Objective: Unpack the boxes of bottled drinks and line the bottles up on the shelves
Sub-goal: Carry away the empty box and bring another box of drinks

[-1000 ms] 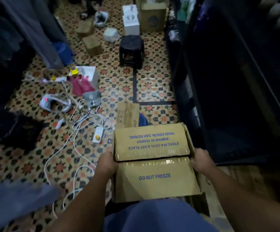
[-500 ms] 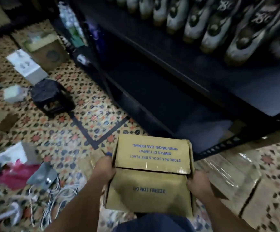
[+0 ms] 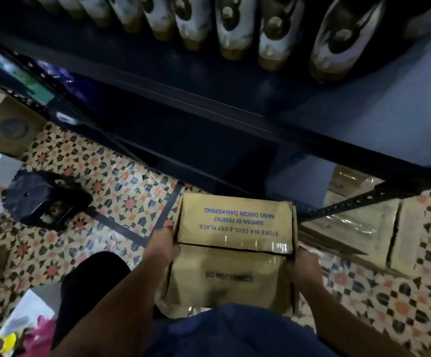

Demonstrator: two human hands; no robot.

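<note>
You held the cardboard box (image 3: 235, 249) tight, your left hand (image 3: 161, 247) and right hand (image 3: 303, 266) gripping its side edges. Just past your grip was the shelf edge (image 3: 209, 99), bottles (image 3: 273, 29) above.

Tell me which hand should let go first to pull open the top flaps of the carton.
Right, probably. The right hand grips the carton beside the loose, lifted end of the flap seam; the left hand clasps the opposite side and can steady it.
</note>
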